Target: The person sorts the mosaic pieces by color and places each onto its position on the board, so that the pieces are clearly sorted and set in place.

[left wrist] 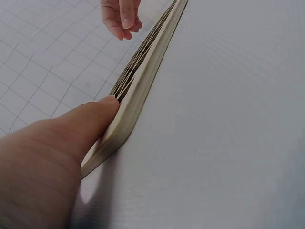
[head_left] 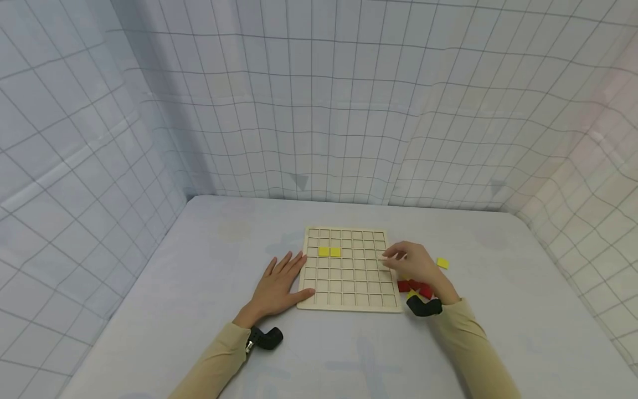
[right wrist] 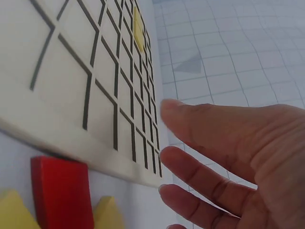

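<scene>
A pale wooden board point(head_left: 349, 308) with a grid of square recesses lies on the table. Two yellow square tiles point(head_left: 330, 252) sit side by side in its upper left cells. My left hand point(head_left: 275, 290) is spread flat at the board's left side, with its thumb point(left wrist: 93, 119) resting over the rim near the front corner. Over the right edge hovers my right hand point(head_left: 417, 264), its fingers loosely bent. The right wrist view shows a gap between its thumb point(right wrist: 200, 121) and fingers, with nothing held.
Beside the board's right edge, partly under my right wrist, lie red tiles point(right wrist: 64, 193) and yellow pieces point(right wrist: 16, 212). Farther right is a lone yellow tile point(head_left: 442, 263). White grid-patterned cloth point(head_left: 319, 111) hangs behind the white table point(head_left: 239, 221) and at both sides.
</scene>
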Action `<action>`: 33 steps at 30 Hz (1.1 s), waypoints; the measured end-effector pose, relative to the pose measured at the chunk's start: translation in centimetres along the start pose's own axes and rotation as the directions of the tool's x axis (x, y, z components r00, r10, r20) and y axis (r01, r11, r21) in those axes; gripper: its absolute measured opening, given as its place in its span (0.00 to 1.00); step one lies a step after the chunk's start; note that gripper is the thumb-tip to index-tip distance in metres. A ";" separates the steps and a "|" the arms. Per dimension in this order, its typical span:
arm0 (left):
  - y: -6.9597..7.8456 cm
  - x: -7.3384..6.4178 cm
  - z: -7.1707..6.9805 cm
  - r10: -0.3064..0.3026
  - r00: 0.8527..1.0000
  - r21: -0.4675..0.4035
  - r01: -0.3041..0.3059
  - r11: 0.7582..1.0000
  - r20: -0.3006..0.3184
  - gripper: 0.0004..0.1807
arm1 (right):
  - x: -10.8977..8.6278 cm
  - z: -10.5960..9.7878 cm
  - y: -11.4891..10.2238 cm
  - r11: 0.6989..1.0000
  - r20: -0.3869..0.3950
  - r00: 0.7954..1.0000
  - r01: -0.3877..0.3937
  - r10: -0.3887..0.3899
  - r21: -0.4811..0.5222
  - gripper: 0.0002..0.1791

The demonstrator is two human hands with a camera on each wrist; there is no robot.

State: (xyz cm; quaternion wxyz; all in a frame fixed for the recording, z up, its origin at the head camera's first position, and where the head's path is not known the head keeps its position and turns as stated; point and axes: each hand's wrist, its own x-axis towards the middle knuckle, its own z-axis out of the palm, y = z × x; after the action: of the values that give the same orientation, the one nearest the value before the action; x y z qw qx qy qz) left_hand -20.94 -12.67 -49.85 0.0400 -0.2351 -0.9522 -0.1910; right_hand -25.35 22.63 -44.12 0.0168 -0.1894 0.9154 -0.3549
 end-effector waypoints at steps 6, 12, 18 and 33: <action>-0.1 0.0 -0.1 -0.005 1.000 -0.003 0.005 1.000 0.006 0.48 | -0.6 -1.1 1.1 0.996 0.103 0.990 -0.094 0.093 0.001 0.11; -0.1 0.0 0.0 0.005 1.000 -0.007 -0.005 1.000 -0.009 0.48 | -0.9 -2.0 1.8 0.995 0.135 0.986 -0.098 0.099 -0.014 0.15; -0.1 -0.1 0.0 0.010 1.000 -0.008 -0.010 1.000 -0.016 0.47 | -1.1 -2.3 2.7 0.991 0.158 0.980 -0.110 0.120 -0.071 0.16; 0.0 0.0 0.0 0.012 1.000 -0.002 -0.012 1.000 -0.019 0.47 | -0.7 -2.2 3.2 0.960 0.116 0.960 -0.238 0.255 -0.146 0.17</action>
State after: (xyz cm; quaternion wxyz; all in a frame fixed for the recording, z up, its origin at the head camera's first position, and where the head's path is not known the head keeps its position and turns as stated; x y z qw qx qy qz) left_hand -20.92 -12.72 -49.85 0.0499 -0.2393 -0.9500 -0.1941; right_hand -26.11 26.46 -44.66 0.1099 -0.0977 0.9498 -0.2761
